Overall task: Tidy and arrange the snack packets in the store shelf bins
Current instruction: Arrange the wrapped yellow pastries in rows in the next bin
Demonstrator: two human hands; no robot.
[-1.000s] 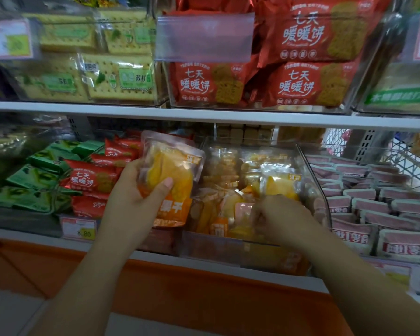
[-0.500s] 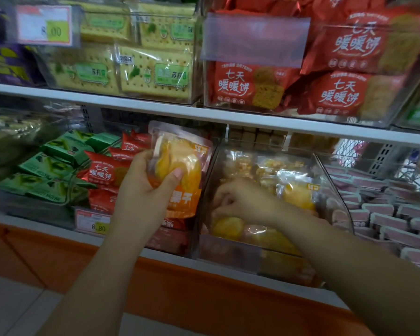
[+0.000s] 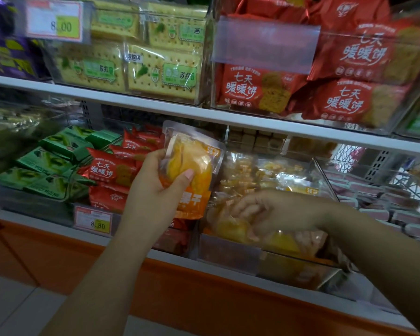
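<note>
Left hand point(image 3: 155, 187) up, and I've got the packet point(image 3: 192, 166) gripped: thumb across its front, fingers wrapped round the back. It stands nearly upright, long axis running up and down, clear sealed top toward the upper shelf point(image 3: 228, 117), orange printed end pointing down, face turned to me. It hangs in the air just in front of the line where two bins meet, not resting on anything.

Right hand point(image 3: 272, 212) is down in the clear bin point(image 3: 229, 254), fingers curled in among the fruit packets point(image 3: 294, 185) at the front. It's too blurred to tell whether they have hold of one. Those packets lie jumbled, flat and slanted, yellow pieces showing through the plastic.

Left of that, one bin holds red packets point(image 3: 112, 169) stacked at a slant, green packets point(image 3: 51, 161) beside them, a price tag point(image 3: 94, 220) clipped on its front. To the right, pink packets point(image 3: 378, 202) sit in rows. Up top, one clear bin of cracker packs point(image 3: 160, 73), and next to it a bin of bigger red bags point(image 3: 260, 90).
</note>
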